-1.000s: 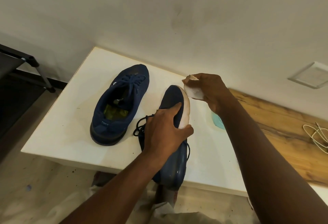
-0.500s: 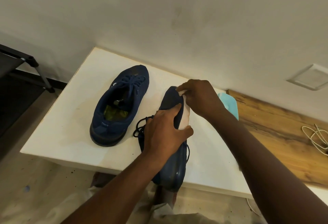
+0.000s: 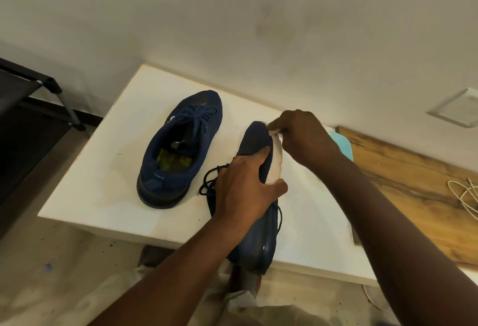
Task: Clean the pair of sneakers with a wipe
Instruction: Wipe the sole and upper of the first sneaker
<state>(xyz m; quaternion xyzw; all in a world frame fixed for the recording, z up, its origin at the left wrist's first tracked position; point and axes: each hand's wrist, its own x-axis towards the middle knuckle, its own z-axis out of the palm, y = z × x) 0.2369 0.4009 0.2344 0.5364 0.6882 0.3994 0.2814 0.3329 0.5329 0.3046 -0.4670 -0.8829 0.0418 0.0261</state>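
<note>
While the left hand gripped the tilted navy fabric sneaker over the white table, the right hand pinched a white wipe against its pale sole; its mate sat alongside.
</note>
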